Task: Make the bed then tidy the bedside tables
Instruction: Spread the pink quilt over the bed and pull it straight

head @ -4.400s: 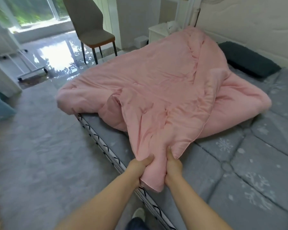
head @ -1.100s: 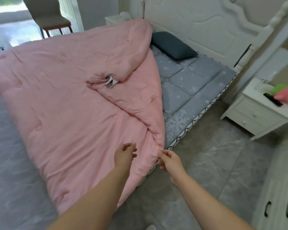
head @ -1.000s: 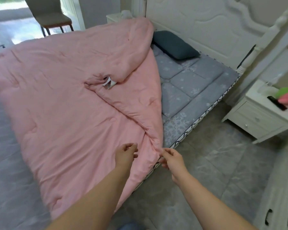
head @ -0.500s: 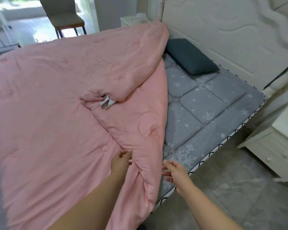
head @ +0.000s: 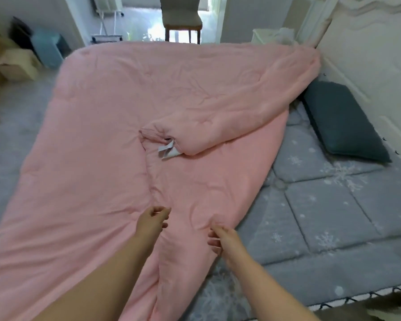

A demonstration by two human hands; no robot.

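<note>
A pink quilt [head: 97, 140] lies spread over most of the grey snowflake mattress [head: 329, 218]. Its far right corner is folded back over itself, and a white label [head: 168, 151] shows at the tip of that fold. A dark grey pillow [head: 340, 121] rests against the white headboard [head: 380, 54] on the right. My left hand [head: 152, 220] hovers just above the quilt with curled fingers and holds nothing. My right hand [head: 222, 239] is beside the quilt's near right edge, fingers loosely curled and apart, gripping nothing.
A chair [head: 181, 19] stands beyond the far side of the bed. A white bedside table [head: 264, 35] with something white on it sits at the far right corner. A teal bin [head: 48, 49] and cardboard boxes [head: 14, 66] are at the left wall.
Both hands have let go of the quilt's edge and now hover over it. My view has swung left, from the bedside table and floor to the whole bed.
</note>
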